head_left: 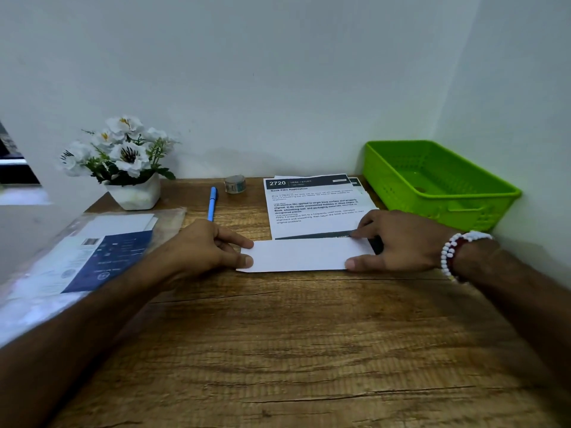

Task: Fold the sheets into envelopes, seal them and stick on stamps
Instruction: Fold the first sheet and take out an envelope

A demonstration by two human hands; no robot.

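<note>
left hand (202, 247), right hand (400, 242) hold sheet (299, 255); page (312, 211): "2720 book film application"

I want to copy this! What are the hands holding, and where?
Both hands hold the folded sheet: the left hand at its left end, the right hand at its right end, each with thumb and forefinger.
</note>
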